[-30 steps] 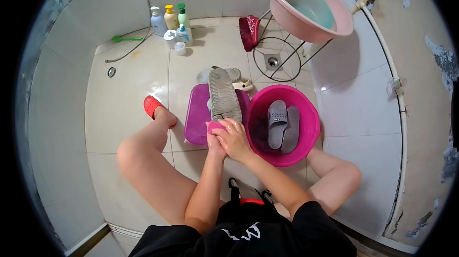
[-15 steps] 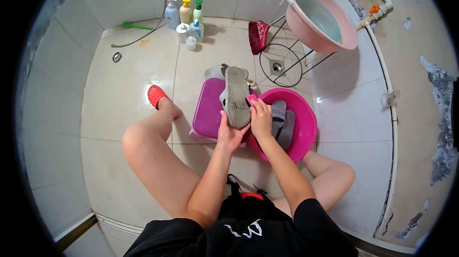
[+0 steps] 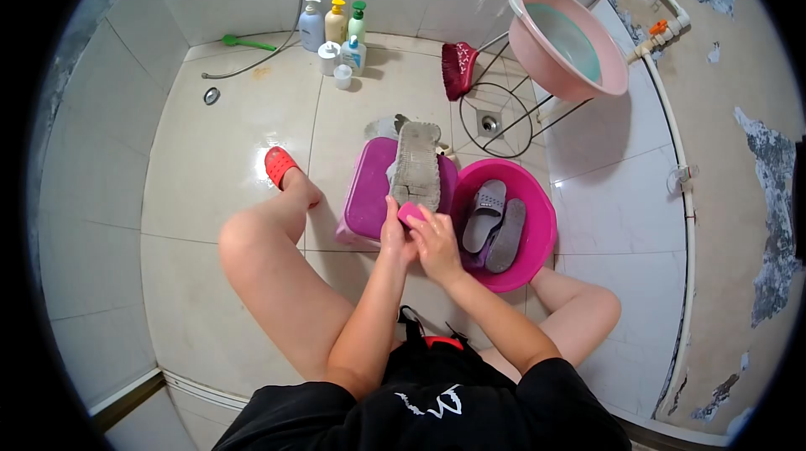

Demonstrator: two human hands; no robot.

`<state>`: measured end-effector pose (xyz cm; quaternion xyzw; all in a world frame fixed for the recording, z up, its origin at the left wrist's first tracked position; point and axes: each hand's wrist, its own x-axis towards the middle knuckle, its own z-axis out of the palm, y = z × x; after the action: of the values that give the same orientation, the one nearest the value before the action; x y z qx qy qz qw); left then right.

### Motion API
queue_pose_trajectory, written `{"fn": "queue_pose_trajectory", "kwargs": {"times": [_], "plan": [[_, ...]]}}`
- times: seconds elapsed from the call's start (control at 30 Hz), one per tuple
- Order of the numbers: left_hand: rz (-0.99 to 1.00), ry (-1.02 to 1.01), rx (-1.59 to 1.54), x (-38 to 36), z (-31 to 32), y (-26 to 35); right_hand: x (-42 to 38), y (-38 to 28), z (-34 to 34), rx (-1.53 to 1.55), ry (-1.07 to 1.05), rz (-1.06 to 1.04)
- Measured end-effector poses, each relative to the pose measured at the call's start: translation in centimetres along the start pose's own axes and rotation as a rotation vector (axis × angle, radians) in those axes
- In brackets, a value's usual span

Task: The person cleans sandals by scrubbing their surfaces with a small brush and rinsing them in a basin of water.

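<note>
A dirty grey shoe (image 3: pixel 416 164) lies sole up on a purple stool (image 3: pixel 368 195) between my knees. My left hand (image 3: pixel 391 234) grips the shoe's near end. Beside it, my right hand (image 3: pixel 437 243) is closed on a small pink brush (image 3: pixel 410 213) pressed against the heel of the sole. Just right of my hands a magenta basin (image 3: pixel 541 224) stands on the floor, holding two grey slippers (image 3: pixel 487 216).
A pale pink basin (image 3: pixel 579 60) with water rests on a wire stand at the back right. Several bottles (image 3: pixel 336 31) line the far wall. A red brush (image 3: pixel 457 69) and a floor drain (image 3: pixel 489 123) lie behind the stool. My left foot wears a red sandal (image 3: pixel 280 165).
My right hand slid the pink brush from the near end up along the sole, then back down to the heel. The left hand stayed at the shoe's near end. The camera tilted slightly.
</note>
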<state>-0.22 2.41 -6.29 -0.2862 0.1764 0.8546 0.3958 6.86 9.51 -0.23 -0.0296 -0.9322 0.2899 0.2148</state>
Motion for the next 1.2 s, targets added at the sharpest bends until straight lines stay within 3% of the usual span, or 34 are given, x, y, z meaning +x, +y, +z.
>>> {"fn": "queue_pose_trajectory", "kwargs": {"times": [0.07,0.17,0.2,0.27,0.3,0.37,0.43,0.47,0.5,0.57,0.6,0.63,0.7,0.77,0.87,0.93,0.97,1.03,1.07,1.13,1.2], "plan": [[0.133,0.030,0.113,-2.0,1.8,-0.2,1.5,2.6,0.2,-0.090,0.030,0.075],[0.224,0.298,0.426,-4.1,4.2,0.5,4.7,6.6,0.9,-0.109,0.214,0.332],[0.229,0.299,0.432,-3.4,3.3,0.6,5.1,5.5,0.5,-0.102,0.143,0.250],[0.535,0.448,0.700,-1.2,0.8,1.2,5.0,3.5,1.0,-0.093,0.009,0.011],[0.537,0.448,0.698,-1.5,1.1,1.6,4.3,2.2,1.5,-0.091,-0.060,-0.142],[0.603,0.545,0.870,-2.5,1.3,2.0,4.4,1.9,1.4,-0.008,-0.101,-0.156],[0.669,0.547,0.876,-1.3,0.1,1.6,7.0,4.6,1.2,-0.225,-0.126,-0.086],[0.706,0.609,1.030,-2.1,1.0,1.8,8.6,6.0,1.4,-0.375,-0.113,0.092],[0.739,0.670,1.182,-2.5,1.6,1.8,9.6,6.8,1.9,-0.365,0.150,0.087],[0.852,0.714,1.167,-1.6,0.6,1.2,9.4,7.0,3.1,-0.376,-0.021,0.122],[0.967,0.755,1.144,-1.3,0.3,1.1,8.8,5.9,3.4,-0.324,-0.058,-0.037],[0.973,0.757,1.139,-1.4,0.4,1.2,7.7,4.8,3.5,-0.273,-0.096,-0.202],[0.804,0.758,1.134,-1.9,0.4,1.1,7.6,5.1,3.4,-0.128,-0.154,-0.250],[0.820,0.767,1.133,-2.4,1.4,0.8,9.4,8.5,3.2,-0.306,-0.157,-0.083],[0.910,0.830,1.177,-3.1,3.3,1.0,12.1,11.5,5.0,-0.328,0.018,0.105],[1.379,0.957,1.538,-3.5,4.1,1.5,12.0,10.6,5.4,-0.345,0.057,0.181],[1.382,0.961,1.530,-3.2,4.2,1.6,11.6,10.2,5.4,-0.347,0.056,0.174],[1.238,0.429,2.137,-3.1,3.8,1.3,10.0,8.6,4.7,-0.301,0.035,0.079],[0.964,0.352,2.085,-2.8,3.9,0.3,8.9,7.9,4.2,-0.302,0.027,0.083],[0.912,0.385,2.167,-3.0,3.5,-0.6,7.3,7.0,3.4,-0.075,-0.116,-0.062],[0.832,0.446,2.328,-3.3,3.2,-1.1,7.8,8.8,2.6,-0.177,-0.136,-0.063]]}}
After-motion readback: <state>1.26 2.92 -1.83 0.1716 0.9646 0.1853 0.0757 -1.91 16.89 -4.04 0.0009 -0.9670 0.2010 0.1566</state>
